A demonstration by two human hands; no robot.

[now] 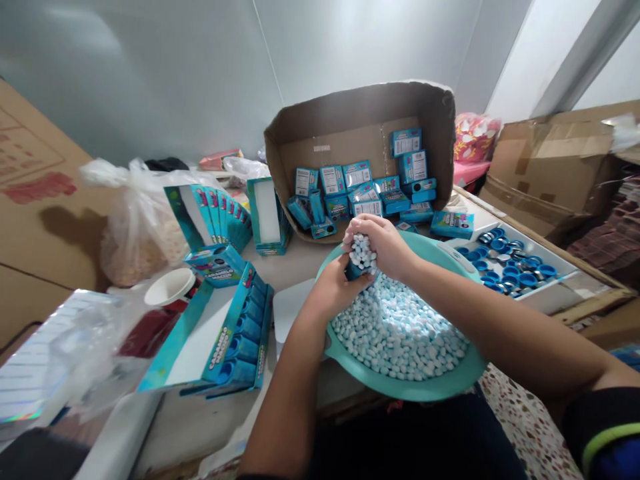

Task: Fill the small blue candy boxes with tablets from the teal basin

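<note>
A teal basin point(415, 390) full of small pale blue and white candies point(405, 327) sits in front of me. Over its far left part, my left hand point(336, 283) is wrapped round a small blue container point(354, 271), whose exact kind is mostly hidden by the fingers. Candies point(363, 252) are heaped at the container's mouth. My right hand point(385, 247) curls against that heap from the far right side, its fingers bent over and holding candies in against the container. Both hands nearly meet at the fingertips.
Behind the basin, a cardboard box point(345, 143) on its side holds several small blue candy boxes point(357, 175). Left stand display trays point(220, 340) and a white cup point(170, 288). Rightward, a white tray point(560, 293) holds blue round caps point(510, 272). A clear bag point(135, 227) leans far left.
</note>
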